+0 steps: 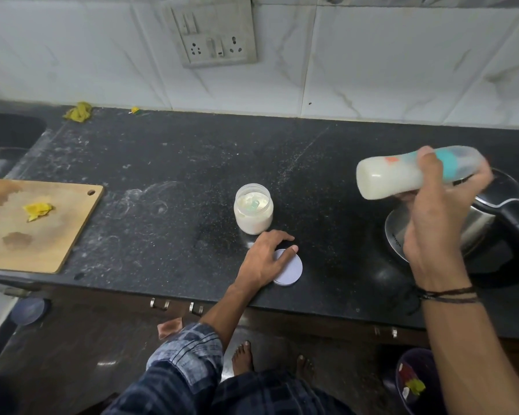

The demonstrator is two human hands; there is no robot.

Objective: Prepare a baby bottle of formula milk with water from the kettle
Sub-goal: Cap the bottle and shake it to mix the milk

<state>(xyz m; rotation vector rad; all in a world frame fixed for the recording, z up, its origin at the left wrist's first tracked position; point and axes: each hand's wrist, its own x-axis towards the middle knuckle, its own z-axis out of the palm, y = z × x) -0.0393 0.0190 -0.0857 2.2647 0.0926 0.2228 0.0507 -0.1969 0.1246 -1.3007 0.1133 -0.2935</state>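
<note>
Head view shows the right hand [432, 223] up in the air above the kettle [477, 229], its grip closed round the teal collar end of the baby bottle [402, 175]. The bottle's long axis lies almost level, with the flat base pointing left and the capped end hidden in the palm. It is a clear plastic cylinder holding cloudy off-white milk. It looks slightly blurred, so shaking seems to be the step in hand.

The left hand [264, 259] rests on a round, pale, flat lid [291, 271] on the worktop [177, 163], fingers loosely bent, thumb on top, clasping nothing. Just beyond the lid stands the open jar [253, 209], squat and clear, with white powder and a pale green scoop inside. That hand is nearer both, so capping the jar would likely fall to it.

The kettle is brushed steel with a glossy black handle, and the worktop is speckled black stone smeared with powder.
</note>
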